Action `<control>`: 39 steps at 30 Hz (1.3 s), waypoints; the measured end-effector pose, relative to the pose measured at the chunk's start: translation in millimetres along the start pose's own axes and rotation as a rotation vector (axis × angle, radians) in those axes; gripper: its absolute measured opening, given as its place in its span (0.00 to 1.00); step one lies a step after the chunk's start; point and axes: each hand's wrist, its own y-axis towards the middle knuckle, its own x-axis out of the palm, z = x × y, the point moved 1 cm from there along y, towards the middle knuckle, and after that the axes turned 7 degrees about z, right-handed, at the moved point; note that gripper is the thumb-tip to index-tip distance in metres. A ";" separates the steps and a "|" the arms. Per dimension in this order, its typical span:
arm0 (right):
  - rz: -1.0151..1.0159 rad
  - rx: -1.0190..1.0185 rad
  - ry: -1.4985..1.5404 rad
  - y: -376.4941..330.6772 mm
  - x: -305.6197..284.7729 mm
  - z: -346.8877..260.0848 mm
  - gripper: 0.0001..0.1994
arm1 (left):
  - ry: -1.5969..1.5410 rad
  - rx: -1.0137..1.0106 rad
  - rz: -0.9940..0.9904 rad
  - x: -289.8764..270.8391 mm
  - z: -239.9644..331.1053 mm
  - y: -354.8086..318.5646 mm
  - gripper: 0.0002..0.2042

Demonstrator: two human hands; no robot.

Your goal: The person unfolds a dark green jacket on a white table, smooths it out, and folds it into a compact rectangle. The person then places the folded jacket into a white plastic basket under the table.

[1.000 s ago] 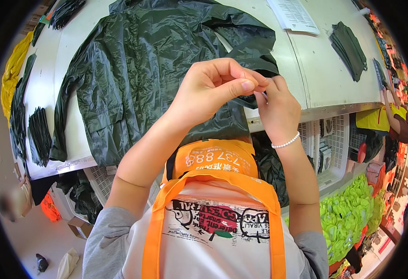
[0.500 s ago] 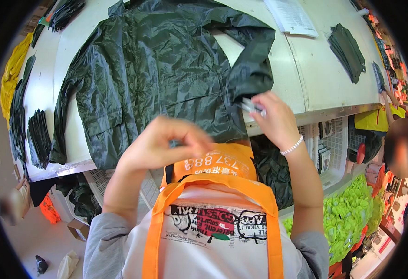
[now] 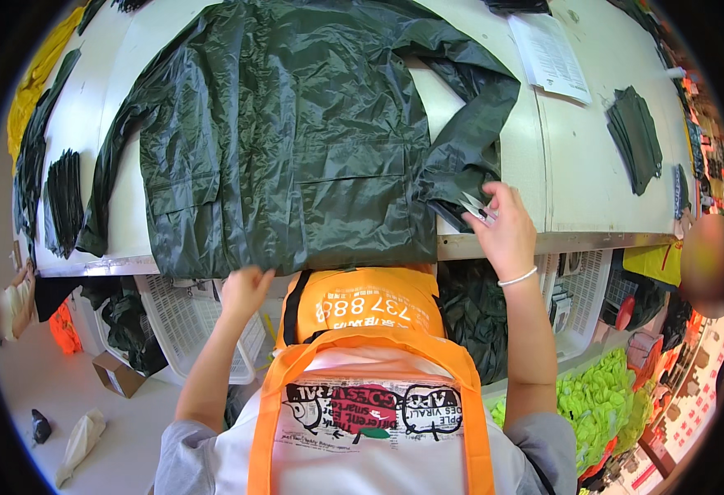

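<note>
A dark green, shiny jacket (image 3: pixel 288 148) lies spread on the white table, its hem along the front edge. My left hand (image 3: pixel 248 289) is at that hem, its fingers curled together and pinching the fabric's edge; the fingertips are partly hidden. In my right hand (image 3: pixel 509 235) is a small pair of thread snips (image 3: pixel 476 208), blades pointing up and left. The blades lie over the cuff end of the right-side sleeve (image 3: pixel 465 169), which is bent back toward the table's front.
Dark green folded pieces lie in a stack (image 3: pixel 636 140) at right and another stack (image 3: pixel 63 202) at left. A printed sheet (image 3: pixel 550 58) rests at the back right. White crates (image 3: pixel 185 330) stand under the table's metal edge (image 3: pixel 535 243). Other people are at both sides.
My left hand has come down from above my apron to the jacket's hem. My right hand, holding the snips, has shifted slightly right and down beside the cuff. The view has tilted a little.
</note>
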 end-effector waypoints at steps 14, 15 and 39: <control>0.396 -0.497 0.133 -68.8 -27.0 74.7 0.20 | -1.408 -0.012 -0.445 29.6 345.3 144.7 0.17; 0.400 -0.521 0.110 -73.4 -27.7 78.2 0.20 | -1.401 -0.017 -0.449 22.7 351.6 141.9 0.17; 0.199 0.139 0.842 -48.2 -67.0 32.6 0.08 | -0.739 1.284 0.553 -26.5 335.6 71.0 0.17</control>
